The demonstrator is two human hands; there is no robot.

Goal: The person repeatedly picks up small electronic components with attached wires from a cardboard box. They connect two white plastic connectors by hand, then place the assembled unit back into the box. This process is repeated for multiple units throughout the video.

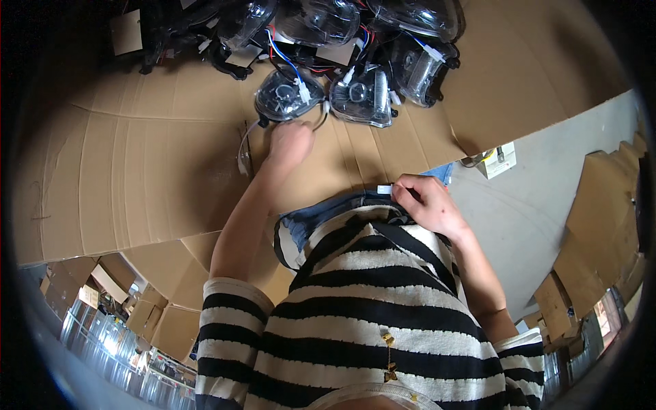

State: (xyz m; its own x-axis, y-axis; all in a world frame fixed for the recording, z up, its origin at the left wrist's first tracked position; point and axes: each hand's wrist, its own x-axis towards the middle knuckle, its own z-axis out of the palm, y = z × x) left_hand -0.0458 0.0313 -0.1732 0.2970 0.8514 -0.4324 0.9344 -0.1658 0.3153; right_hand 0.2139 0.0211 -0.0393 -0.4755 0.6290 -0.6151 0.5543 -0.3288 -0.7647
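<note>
Just beyond my left hand (pixel 292 143) lies a clear-fronted headlight (pixel 283 96) with a black housing. That hand is closed at the headlight's near edge; its fingertips are mostly hidden. A white connector (pixel 303 91) on blue, red and white wires rests over this lamp. Beside it on the right is another clear headlight (pixel 360 94). My right hand (pixel 430 206) is closed, low in front of my waist. A small white rectangular piece (pixel 385 189) shows at its fingers; its kind cannot be told.
Several more headlights (pixel 318 22) with wiring crowd the far side of the cardboard surface (pixel 184 157). A loose thin cable (pixel 242 154) lies left of my left hand. On the grey floor (pixel 516 212) stands a white box (pixel 499 160). Cardboard (pixel 601 219) stands farther right.
</note>
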